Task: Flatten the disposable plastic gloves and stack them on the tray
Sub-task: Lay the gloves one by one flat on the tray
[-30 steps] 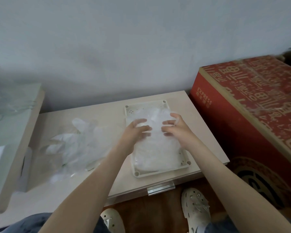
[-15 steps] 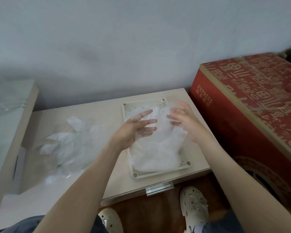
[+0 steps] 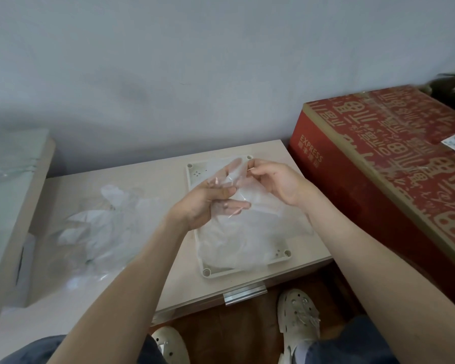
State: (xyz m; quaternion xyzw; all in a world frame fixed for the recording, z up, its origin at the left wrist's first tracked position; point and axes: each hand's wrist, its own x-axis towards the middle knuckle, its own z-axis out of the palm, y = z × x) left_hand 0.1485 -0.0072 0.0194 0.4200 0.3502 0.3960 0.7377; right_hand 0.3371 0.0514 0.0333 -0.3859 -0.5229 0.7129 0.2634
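Glove [image 3: 238,179] over tray [image 3: 206,272] — left hand [image 3: 208,206] thumb-pinches it, right hand [image 3: 276,185] pinches top edge; loose pile [image 3: 103,222] 9 o'clock, red box [image 3: 378,166] 3 o'clock.

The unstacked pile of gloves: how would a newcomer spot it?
Start at the big red box on the right; a low beige table stands beside it. Left of the white tray on that table lies the loose pile of gloves. Unlike the stack on the tray, it sprawls crumpled on bare tabletop.
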